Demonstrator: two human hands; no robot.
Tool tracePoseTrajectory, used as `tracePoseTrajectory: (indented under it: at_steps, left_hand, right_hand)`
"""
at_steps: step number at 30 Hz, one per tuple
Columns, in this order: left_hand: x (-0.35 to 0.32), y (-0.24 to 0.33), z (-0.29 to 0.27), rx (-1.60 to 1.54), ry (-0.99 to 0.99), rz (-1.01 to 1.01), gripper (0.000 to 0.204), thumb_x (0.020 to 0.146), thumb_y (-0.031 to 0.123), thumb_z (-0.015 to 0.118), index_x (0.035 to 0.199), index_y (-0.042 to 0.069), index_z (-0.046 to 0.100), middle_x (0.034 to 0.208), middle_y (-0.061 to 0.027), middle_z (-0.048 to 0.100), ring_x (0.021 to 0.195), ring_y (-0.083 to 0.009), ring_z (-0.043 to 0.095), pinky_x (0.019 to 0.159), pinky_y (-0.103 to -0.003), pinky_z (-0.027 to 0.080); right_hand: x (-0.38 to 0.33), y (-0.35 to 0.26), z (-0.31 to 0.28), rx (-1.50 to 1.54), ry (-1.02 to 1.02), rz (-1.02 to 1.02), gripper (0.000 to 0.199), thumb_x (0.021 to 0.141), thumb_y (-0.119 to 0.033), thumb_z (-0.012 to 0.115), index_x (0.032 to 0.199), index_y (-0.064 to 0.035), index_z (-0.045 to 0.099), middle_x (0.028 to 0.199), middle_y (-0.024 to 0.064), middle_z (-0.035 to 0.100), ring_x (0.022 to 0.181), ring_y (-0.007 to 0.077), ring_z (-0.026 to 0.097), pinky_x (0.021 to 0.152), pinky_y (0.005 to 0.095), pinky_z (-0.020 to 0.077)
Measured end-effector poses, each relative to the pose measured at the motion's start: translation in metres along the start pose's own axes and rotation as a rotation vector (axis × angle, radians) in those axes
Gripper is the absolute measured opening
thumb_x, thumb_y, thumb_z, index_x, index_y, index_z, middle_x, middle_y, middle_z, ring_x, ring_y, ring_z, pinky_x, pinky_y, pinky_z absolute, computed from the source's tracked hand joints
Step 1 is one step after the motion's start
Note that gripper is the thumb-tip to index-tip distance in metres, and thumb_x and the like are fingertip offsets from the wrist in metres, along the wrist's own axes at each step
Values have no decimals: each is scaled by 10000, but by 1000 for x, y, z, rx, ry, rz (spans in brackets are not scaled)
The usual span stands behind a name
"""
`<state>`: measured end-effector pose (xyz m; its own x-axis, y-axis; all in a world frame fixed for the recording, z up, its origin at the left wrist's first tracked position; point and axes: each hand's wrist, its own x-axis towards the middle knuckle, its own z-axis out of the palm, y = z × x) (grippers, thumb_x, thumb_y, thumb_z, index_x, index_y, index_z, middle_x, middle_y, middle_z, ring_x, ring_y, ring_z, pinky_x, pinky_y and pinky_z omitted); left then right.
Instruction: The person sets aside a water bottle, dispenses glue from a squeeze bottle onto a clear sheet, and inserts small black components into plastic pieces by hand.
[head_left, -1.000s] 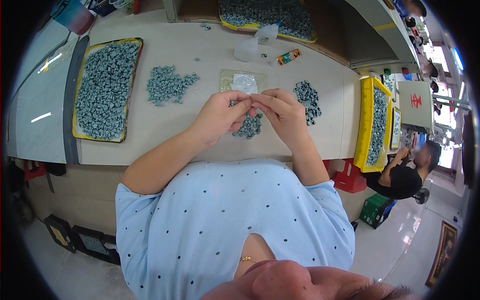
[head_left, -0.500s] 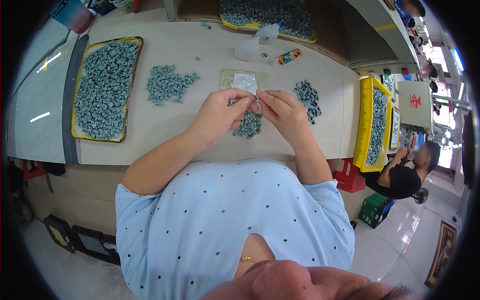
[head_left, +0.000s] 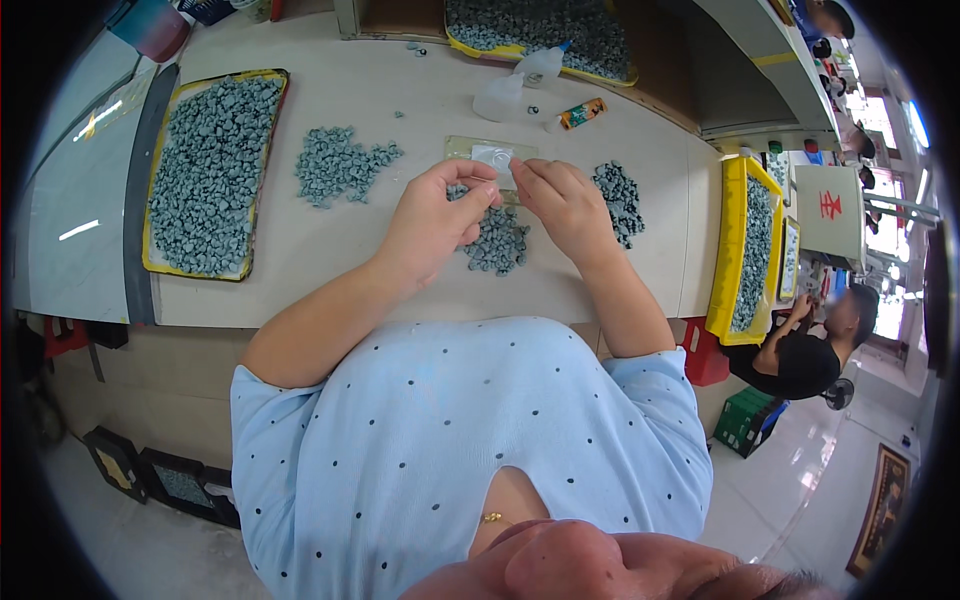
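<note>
Head view: a pale desk [head_left: 350,260] carries, at left, a yellow-edged tray [head_left: 240,268] of grey-green stones [head_left: 210,175]. Over the middle, the left hand [head_left: 433,222] has thumb and forefinger nearly meeting; the right hand [head_left: 570,208] has fingertips bunched at a see-through slab [head_left: 459,148]. I cannot tell what, if anything, either grip pinches. A small heap [head_left: 498,245] of stones lies between the hands, nearer the body.
</note>
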<state>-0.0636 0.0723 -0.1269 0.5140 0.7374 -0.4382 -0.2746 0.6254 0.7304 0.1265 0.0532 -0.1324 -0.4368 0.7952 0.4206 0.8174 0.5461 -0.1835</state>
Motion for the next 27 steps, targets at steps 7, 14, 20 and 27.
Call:
tracePoseTrajectory:
  at_steps: [7, 14, 20, 27]
  left_hand:
    - [2, 3, -3, -3, 44, 48, 170, 863, 97, 596, 997, -7, 582, 842, -34, 598, 545, -28, 411, 476, -160, 349]
    - [4, 1, -4, -30, 11, 10, 220, 867, 72, 588, 1070, -6, 556, 919, -76, 596, 537, -25, 367, 442, -172, 290]
    - [6, 1, -2, -60, 6, 1, 221, 868, 77, 591, 1070, 7, 536, 932, -74, 584, 551, -27, 372, 449, -173, 293]
    - [8, -3, -3, -196, -56, -68, 126, 919, 145, 527, 938, 20, 528, 799, -27, 529, 533, -34, 347, 437, -183, 276]
  right_hand:
    - [2, 0, 2, -12, -21, -12, 387, 626, -5, 700, 1005, -25, 625, 881, 64, 608, 724, 215, 581, 604, 301, 481]
    - [3, -12, 2, 517, 170, 444, 254, 767, 25, 646, 1019, 14, 622, 846, 70, 631, 665, 121, 583, 606, 230, 476]
    - [1, -19, -2, 1113, 190, 849, 108, 847, -27, 601, 929, 43, 606, 808, 76, 623, 666, 92, 558, 605, 206, 445]
    - [-2, -21, 3, 1176, 165, 846, 88, 863, -29, 579, 906, 47, 589, 800, 68, 606, 670, 92, 545, 599, 203, 430]
